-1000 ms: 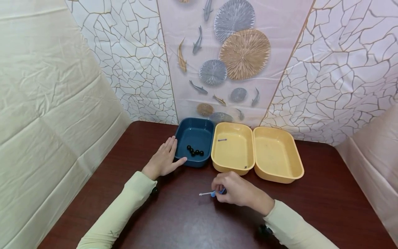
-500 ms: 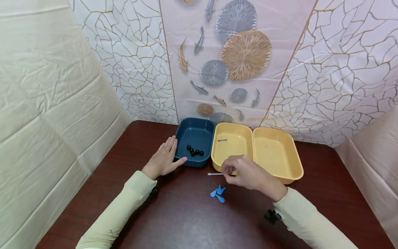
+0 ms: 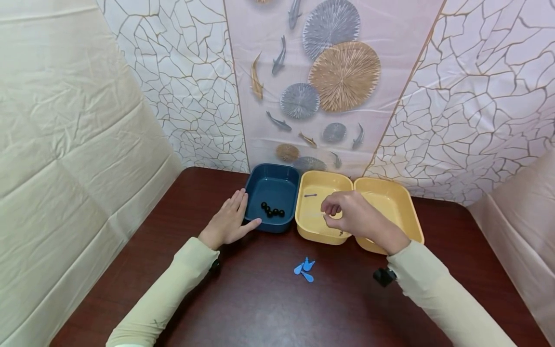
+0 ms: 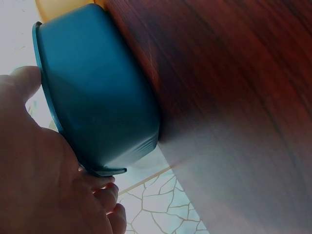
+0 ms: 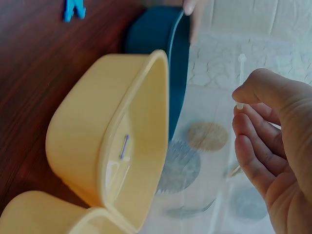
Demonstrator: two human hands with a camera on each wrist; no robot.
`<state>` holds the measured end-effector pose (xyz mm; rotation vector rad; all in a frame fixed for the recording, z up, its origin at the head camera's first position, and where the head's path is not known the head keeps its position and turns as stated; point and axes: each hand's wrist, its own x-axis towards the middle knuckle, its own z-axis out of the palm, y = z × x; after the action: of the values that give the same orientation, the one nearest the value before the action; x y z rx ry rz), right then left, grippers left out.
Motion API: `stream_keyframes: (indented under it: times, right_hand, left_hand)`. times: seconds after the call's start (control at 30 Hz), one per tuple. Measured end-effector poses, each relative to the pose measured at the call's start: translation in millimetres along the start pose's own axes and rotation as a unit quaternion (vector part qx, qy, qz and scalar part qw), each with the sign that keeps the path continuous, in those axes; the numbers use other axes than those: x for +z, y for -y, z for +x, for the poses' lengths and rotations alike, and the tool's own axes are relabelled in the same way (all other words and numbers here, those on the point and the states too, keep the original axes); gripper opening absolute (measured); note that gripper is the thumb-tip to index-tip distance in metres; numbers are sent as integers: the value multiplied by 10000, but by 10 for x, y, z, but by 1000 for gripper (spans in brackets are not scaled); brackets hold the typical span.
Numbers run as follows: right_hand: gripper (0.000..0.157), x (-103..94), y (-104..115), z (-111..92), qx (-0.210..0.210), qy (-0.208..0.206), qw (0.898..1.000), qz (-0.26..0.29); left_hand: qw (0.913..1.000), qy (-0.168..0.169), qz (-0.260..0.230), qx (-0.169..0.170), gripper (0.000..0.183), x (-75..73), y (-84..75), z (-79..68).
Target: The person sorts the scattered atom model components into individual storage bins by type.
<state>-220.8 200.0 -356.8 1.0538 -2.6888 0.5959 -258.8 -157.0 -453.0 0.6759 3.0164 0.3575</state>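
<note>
One thin white stick sits pinched in the fingers of the right hand, seemingly above the middle yellow bin; the left hand, fingers extended, touches the blue bin.

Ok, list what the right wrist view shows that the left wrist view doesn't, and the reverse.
Only the right wrist view: the right hand pinching a white stick, a purple stick inside a yellow tray, blue pieces on the table, printed discs on the backdrop.

Only the left wrist view: most of the left hand, and ridges on the blue tray.

Both: table, backdrop, blue tray, part of a yellow tray and some of the left hand.
</note>
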Motion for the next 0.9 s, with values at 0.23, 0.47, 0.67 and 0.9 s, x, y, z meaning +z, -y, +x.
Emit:
stream_keyframes:
  times: [0.23,0.47,0.67,0.9]
  right_hand:
    - [7,80,-268,71,252,-100,9996,0]
    - [6,256,-538,149,527,-198,9984,88]
    - [6,500,-755,200,771,-164,9962,364]
    - [5,743,-864,229,1191,44,9917,491]
  left_hand:
    - [10000,12,16,-16,97,-1,-1,4]
    - [10000,13,9,-15,96,-10,-8,-3]
    - [10000,-46,-19,46,96,-16,-10,-2]
    - [10000,26,-13,2,97,2,0,11]
